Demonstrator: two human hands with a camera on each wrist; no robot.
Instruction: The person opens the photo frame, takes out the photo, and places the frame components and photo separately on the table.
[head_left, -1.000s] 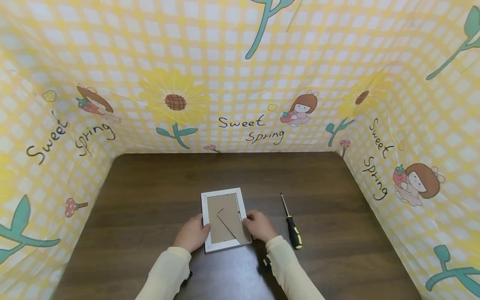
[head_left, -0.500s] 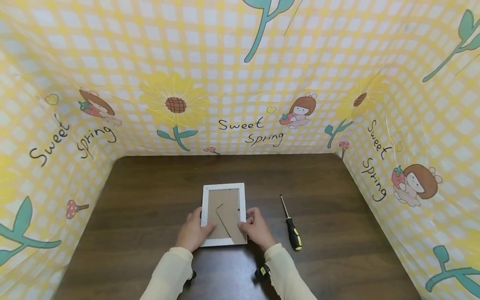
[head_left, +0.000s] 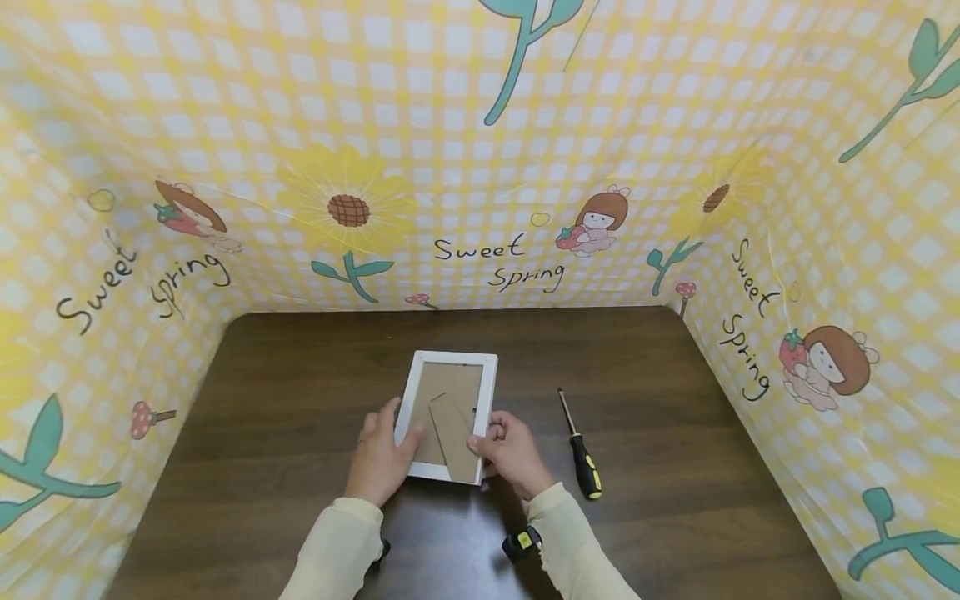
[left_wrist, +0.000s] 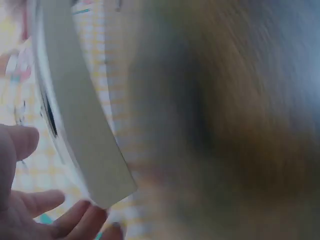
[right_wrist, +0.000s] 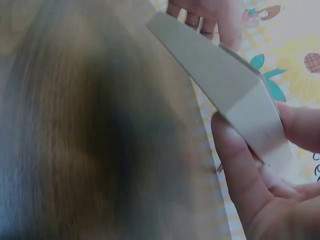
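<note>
A white picture frame (head_left: 453, 382) with a brown backing board faces back side up, tilted over the dark table. A strut stand and small dark tabs show on its back. My right hand (head_left: 517, 457) pinches its near right corner, thumb on the back and fingers beneath, as the right wrist view shows on the frame (right_wrist: 220, 75). On the other side my left hand (head_left: 378, 457) has its fingers loosely extended. In the left wrist view that thumb (left_wrist: 22, 142) is apart from the frame (left_wrist: 85, 115), while the fingertips are right at its corner.
A screwdriver (head_left: 585, 467) with a black and yellow handle lies right of my right hand on the brown table (head_left: 300, 358). Yellow checked cloth (head_left: 480, 167) walls off the back and both sides. A small black device (head_left: 520, 544) sits at my right cuff.
The picture frame has shifted away from me and turned, its near edge now tilted. My left thumb has loosened from its edge, while my right hand has kept its hold. The screwdriver stays put.
</note>
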